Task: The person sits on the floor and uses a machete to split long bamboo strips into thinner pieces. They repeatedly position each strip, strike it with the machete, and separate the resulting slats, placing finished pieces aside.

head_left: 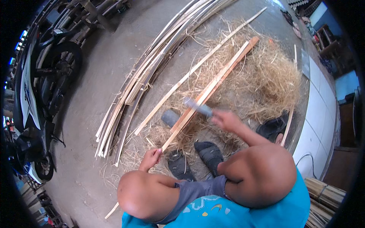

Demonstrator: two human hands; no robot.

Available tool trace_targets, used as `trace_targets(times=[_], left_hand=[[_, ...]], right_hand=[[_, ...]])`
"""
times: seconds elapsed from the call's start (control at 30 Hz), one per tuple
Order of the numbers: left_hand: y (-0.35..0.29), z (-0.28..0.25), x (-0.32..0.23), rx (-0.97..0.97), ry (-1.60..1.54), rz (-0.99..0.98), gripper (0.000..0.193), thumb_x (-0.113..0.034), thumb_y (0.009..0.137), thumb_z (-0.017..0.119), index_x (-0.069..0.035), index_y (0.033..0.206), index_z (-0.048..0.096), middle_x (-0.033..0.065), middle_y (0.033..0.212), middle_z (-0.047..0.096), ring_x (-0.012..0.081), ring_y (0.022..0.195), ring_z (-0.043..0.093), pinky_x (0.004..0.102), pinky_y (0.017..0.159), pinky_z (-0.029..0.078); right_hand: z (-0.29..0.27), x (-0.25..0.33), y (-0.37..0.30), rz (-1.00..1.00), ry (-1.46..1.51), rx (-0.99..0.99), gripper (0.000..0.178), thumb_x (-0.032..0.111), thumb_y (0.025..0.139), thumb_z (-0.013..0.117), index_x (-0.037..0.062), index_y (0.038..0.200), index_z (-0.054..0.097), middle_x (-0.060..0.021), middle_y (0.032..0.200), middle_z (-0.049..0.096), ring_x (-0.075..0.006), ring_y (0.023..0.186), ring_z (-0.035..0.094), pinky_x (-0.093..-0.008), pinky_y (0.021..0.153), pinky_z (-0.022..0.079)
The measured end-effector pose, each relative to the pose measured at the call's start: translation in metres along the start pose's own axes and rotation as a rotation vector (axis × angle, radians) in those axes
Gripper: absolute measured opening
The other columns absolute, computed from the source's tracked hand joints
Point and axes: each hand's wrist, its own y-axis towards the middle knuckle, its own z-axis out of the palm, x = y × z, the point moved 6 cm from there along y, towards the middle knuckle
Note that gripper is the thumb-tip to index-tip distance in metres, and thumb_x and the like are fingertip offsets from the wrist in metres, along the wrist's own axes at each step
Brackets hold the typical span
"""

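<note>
My left hand (151, 158), low and left of centre, pinches the near end of a long pale bamboo strip (175, 133). The strip slants away to the upper right, lying along a reddish-brown wooden board (251, 45). My right hand (227, 121) is closed round the handle of a knife (201, 108), which its fingers largely hide. Motion blurs the blade, which lies across the strip about midway; whether it touches cannot be made out. Under the board, near its lower end, sits a dark grey cylindrical block (170, 117).
Fine shavings (273, 76) heap up right of the board. Another long strip (201, 64) lies left of it, beside a bundle of strips (152, 64). A motorcycle (34, 102) stands far left. White tiles (313, 110) edge the right; dark sandals (273, 127) lie nearby.
</note>
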Motion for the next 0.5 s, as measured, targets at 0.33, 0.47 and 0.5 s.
trace_targets(times=[0.33,0.47,0.5], left_hand=[[-0.017,-0.002,-0.024,-0.177,0.409,0.250,0.036,-0.032,0.101,0.055,0.000,0.086,0.062,0.0153,0.066,0.060,0.0231,0.060,0.059,0.0377,0.058,0.046],[0.028,0.043,-0.067,-0.192,0.728,0.368,0.033,-0.033,0.103,0.048,-0.002,0.092,0.056,0.0275,0.075,0.063,0.0463,0.071,0.062,0.0510,0.064,0.049],[0.026,0.040,-0.065,-0.221,0.801,0.344,0.032,-0.033,0.103,0.046,-0.003,0.093,0.054,0.0293,0.076,0.063,0.0492,0.074,0.062,0.0537,0.066,0.049]], right_hand=[[-0.041,-0.034,0.007,0.459,0.003,-0.159,0.043,0.042,0.096,0.054,0.0143,0.129,0.060,-0.0257,0.104,0.068,-0.0438,0.095,0.066,-0.0509,0.081,0.052],[0.051,0.109,-0.041,0.121,-0.121,0.472,0.043,0.044,0.095,0.056,0.0167,0.128,0.059,-0.0225,0.103,0.069,-0.0422,0.092,0.067,-0.0508,0.082,0.053],[0.049,0.091,-0.034,0.102,-0.091,0.340,0.042,0.044,0.096,0.056,0.0164,0.128,0.059,-0.0218,0.103,0.069,-0.0415,0.092,0.067,-0.0503,0.081,0.053]])
